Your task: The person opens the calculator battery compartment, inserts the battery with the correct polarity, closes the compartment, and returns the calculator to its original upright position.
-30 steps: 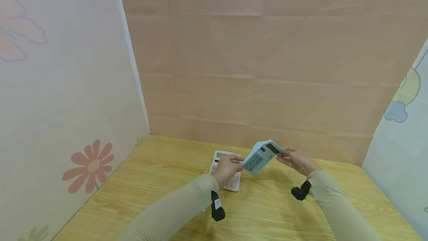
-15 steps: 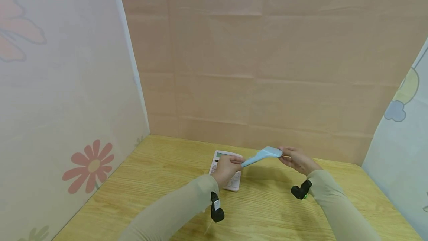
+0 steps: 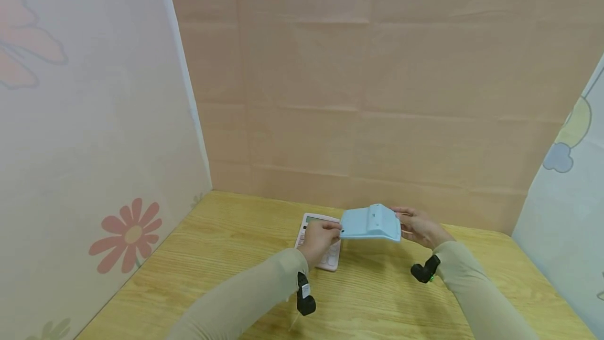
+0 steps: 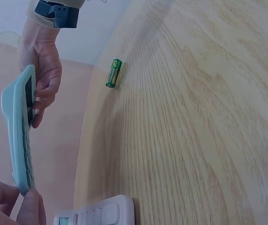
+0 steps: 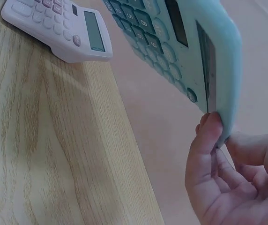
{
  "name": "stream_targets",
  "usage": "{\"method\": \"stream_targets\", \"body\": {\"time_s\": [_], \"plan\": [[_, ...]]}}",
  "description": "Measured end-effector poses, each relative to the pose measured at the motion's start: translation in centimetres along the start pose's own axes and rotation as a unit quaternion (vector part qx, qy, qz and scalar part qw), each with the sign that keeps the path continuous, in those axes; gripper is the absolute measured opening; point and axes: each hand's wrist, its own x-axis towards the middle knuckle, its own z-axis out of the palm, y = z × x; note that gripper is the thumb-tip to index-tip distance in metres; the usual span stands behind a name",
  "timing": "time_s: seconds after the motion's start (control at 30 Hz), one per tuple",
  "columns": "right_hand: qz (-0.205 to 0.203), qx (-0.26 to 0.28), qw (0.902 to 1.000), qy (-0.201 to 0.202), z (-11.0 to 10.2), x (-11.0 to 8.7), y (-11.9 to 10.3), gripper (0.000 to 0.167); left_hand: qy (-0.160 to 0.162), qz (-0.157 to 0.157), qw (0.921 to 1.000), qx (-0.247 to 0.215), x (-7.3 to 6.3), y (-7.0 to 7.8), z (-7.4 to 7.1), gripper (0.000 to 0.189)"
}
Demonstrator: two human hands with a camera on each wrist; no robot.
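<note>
Both hands hold a light blue calculator point(image 3: 370, 223) above the wooden table point(image 3: 236, 256), its plain back turned up toward the head camera. My left hand point(image 3: 322, 235) pinches its left end, seen as fingertips point(image 4: 26, 206) at the blue calculator point(image 4: 19, 136). My right hand point(image 3: 415, 224) grips the right end, thumb on the blue calculator point(image 5: 190, 51) at its key side. A pink-white calculator point(image 3: 313, 232) lies flat on the table under the left hand, also seen as the pink-white calculator point(image 5: 59, 28) and its edge point(image 4: 96, 215).
A green AA battery point(image 4: 113, 72) lies loose on the table, near the right hand in the left wrist view. Paper walls close the table in at the back point(image 3: 377, 119), left point(image 3: 94, 146) and right point(image 3: 566, 172).
The blue calculator has been turned over between the hands: keys faced up a second ago, edge-on half a second ago, and now its back faces up. The hands stayed in place.
</note>
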Motion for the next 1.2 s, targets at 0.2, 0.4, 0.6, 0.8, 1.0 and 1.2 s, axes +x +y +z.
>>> {"method": "stream_targets", "body": {"time_s": [0.2,0.4,0.6,0.8,1.0,1.2], "plan": [[-0.004,-0.019,0.9998,-0.001,0.13,0.17,0.49,0.05,-0.006,-0.003,1.0,-0.004,-0.03,-0.17,-0.33,0.017],[0.006,-0.033,0.9994,0.001,0.19,0.1,0.68,0.052,0.005,-0.011,0.9999,0.006,-0.03,0.05,-0.36,0.021],[0.021,-0.047,0.9987,0.007,0.14,-0.04,0.77,0.051,0.007,-0.015,0.9998,-0.007,0.13,-0.24,-0.38,0.022],[0.026,-0.034,0.999,0.012,0.13,-0.22,0.61,0.043,-0.002,-0.017,0.9999,0.0,-0.11,-0.12,-0.55,0.022],[0.02,-0.037,0.9991,0.001,0.07,-0.41,0.59,0.041,-0.006,-0.022,0.9997,-0.011,-0.01,-0.29,-0.52,0.023],[0.025,-0.074,0.9967,0.02,0.15,-0.75,0.53,0.048,-0.012,-0.03,0.9995,-0.006,-0.16,0.01,-0.48,0.02]]}}
